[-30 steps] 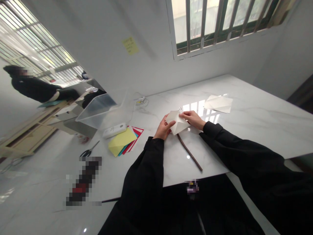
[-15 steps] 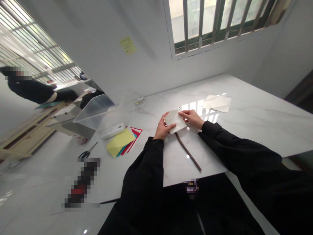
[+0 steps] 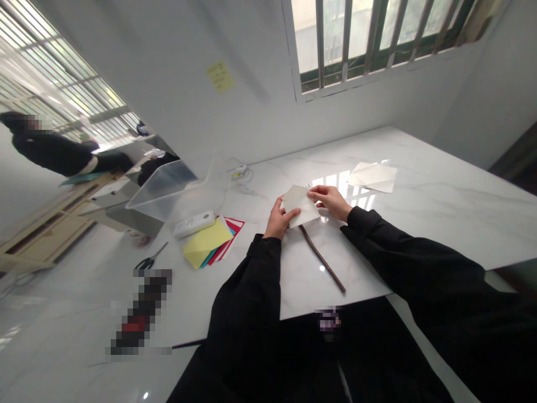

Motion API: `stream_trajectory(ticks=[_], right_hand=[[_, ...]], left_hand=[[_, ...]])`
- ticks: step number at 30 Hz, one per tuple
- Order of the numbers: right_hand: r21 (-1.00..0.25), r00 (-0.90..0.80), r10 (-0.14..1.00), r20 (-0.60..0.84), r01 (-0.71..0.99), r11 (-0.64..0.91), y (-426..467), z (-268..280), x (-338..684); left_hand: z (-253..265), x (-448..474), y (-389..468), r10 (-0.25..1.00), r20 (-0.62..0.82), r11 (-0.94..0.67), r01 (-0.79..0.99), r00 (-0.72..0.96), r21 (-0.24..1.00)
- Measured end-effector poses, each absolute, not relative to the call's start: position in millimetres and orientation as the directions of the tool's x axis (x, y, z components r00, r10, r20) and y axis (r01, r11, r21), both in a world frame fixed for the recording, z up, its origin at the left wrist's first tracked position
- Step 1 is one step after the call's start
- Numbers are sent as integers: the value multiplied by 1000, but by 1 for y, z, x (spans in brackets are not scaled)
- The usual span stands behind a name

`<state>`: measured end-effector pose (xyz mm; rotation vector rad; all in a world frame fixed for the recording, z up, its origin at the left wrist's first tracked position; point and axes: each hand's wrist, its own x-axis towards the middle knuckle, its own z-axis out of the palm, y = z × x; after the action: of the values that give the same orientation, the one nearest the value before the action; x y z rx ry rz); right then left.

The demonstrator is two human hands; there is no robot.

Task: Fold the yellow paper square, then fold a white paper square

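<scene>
Folded white paper (image 3: 298, 204) sits between both hands just above the counter (image 3: 428, 224): the left hand (image 3: 278, 220) has its fingers pinching the near left edge, the right hand (image 3: 332, 200) has its fingers pinching the far right corner. A thin brown strip (image 3: 322, 258) lies on the counter below the paper. This counter is glossy white marble with grey veining and mirrors the barred window (image 3: 377, 39) set in the pale wall beyond. A second white sheet (image 3: 372, 176) lies well apart to the right. To the left are coloured paper sheets (image 3: 210, 242), a clear plastic bin (image 3: 176, 190) and scissors (image 3: 150, 259). A yellow sticky note (image 3: 220, 76) on the wall bears writing too small to read.
</scene>
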<state>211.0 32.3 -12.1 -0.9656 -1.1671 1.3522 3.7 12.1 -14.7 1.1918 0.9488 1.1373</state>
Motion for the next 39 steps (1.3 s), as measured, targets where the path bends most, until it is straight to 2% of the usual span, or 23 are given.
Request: stream_trajectory(ticks=[14,26,33,39], right_hand=[[-968,-120,989,85,-246,53,28,-7,211],[-951,-189,982,20,-306,-40,23,1,209],[-969,-145,989,-2,-246,-38,26,-5,210],[-965,-144,990,10,-262,-29,28,-7,210]], left_hand=[[-12,5,12,988,12,13,-157,156,988],[-15,3,13,982,66,-54,-76,177,996],[-15,3,12,978,99,-92,-48,183,995],[-11,3,9,974,101,-90,-63,204,994]])
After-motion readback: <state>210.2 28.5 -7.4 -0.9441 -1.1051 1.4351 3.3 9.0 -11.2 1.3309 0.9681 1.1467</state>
